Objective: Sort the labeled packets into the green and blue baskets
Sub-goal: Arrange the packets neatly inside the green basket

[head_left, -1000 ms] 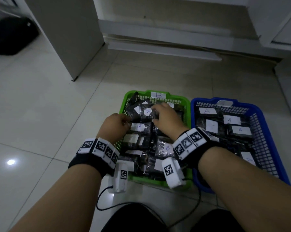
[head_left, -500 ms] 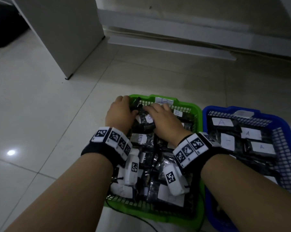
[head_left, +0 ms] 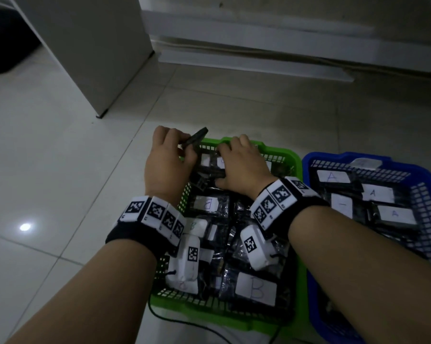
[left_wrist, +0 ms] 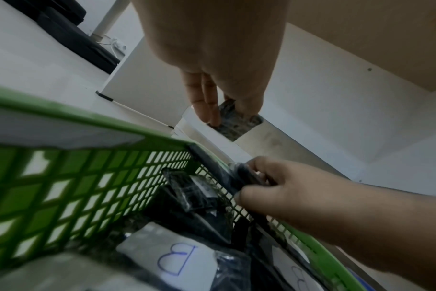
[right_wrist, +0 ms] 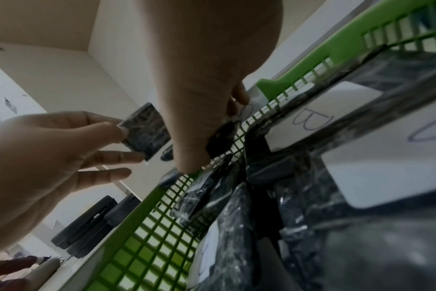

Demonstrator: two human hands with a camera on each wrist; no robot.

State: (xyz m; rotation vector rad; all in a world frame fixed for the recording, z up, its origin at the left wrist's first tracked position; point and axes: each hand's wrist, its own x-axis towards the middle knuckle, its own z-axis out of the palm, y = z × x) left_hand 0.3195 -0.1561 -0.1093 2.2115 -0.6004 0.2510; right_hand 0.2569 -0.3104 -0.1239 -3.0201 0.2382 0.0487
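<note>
Two mesh plastic baskets sit side by side on the pale tiled floor: a green basket full of dark foil packets, four of them showing white "B" labels, and a blue basket with four packets showing white labels, three reading "A". The left hand pinches one small dark packet between thumb and fingers above the green basket's far left corner. The right hand curls round another dark packet at the far wall inside the green basket.

Head view looking down from above both wrists, wrist views close, low, facing forward, all sharing the green plastic mesh basket far rim
</note>
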